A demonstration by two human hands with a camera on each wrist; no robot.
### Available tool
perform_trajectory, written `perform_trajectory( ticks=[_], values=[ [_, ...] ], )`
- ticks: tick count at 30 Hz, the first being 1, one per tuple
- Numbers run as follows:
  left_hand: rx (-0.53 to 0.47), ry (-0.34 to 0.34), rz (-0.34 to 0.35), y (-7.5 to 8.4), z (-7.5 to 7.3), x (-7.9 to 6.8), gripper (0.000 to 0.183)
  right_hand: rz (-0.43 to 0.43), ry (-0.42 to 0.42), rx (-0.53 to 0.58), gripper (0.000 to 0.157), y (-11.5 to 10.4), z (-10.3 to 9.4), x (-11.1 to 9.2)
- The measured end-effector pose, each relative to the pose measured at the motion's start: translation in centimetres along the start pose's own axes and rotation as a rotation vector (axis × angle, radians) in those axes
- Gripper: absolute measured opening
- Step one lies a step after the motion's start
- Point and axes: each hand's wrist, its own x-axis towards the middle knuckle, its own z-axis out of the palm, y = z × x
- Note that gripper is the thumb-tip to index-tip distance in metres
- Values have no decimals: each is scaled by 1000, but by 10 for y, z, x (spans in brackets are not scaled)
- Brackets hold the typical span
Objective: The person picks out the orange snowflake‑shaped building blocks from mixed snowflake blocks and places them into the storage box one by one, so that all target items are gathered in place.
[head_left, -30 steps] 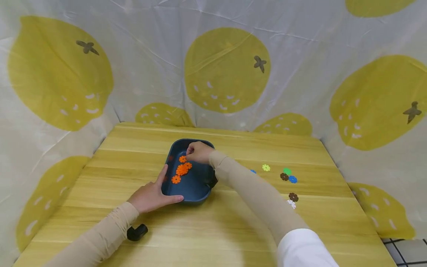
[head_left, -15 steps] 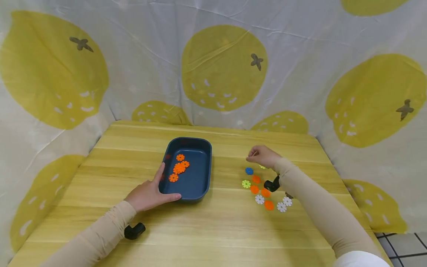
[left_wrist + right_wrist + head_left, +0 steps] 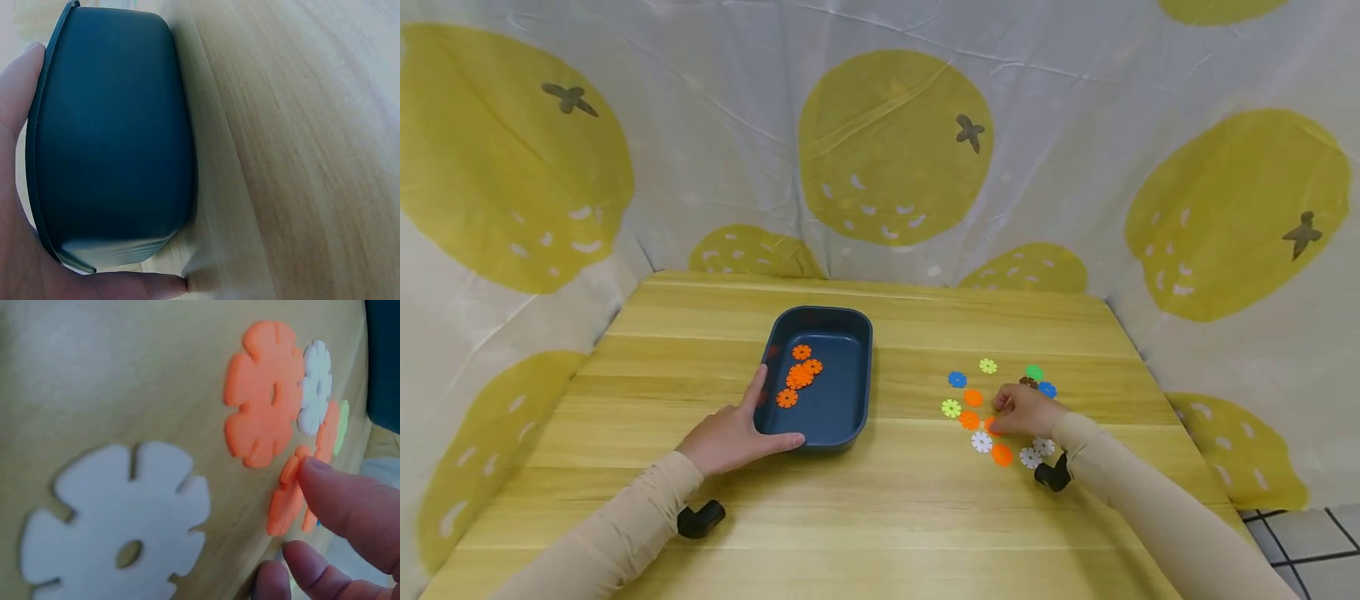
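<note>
My left hand lies against the near left corner of a dark blue tray. Its thumb and index finger spread straight along two sides of the rim; the tray's outer wall fills much of the left wrist view. Inside lie several orange flower-shaped discs, some overlapping. On the right, my right hand is low over scattered flower discs. Its thumb tip touches the edge of one orange flower disc, while the bent fingers sit just below that edge. A white flower disc lies close to the wrist camera.
Around the right hand lie blue, yellow-green, green, brown and white flower discs, plus other orange flower discs. The wooden table ends at a lemon-print cloth behind and at both sides.
My right hand has moved from over the tray to the scattered discs on the right, then down to an orange one. The left hand stays at the tray, and the head view has shifted slightly.
</note>
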Motion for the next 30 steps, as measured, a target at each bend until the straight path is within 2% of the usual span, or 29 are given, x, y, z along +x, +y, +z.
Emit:
perform_trajectory(
  ticks=[5, 11, 21, 30],
  values=[
    [-6, 6, 4, 1, 0, 0, 134, -36, 33, -61, 28, -1, -1, 2],
    [-3, 6, 9, -1, 0, 0, 136, -5, 47, -102, 34, 0, -3, 3],
    [-2, 5, 2, 0, 1, 2, 135, -20, 29, -49, 21, 0, -10, -1],
    [9, 6, -3, 0, 1, 1, 135, -45, 10, -59, 9, -6, -30, 1]
  ],
)
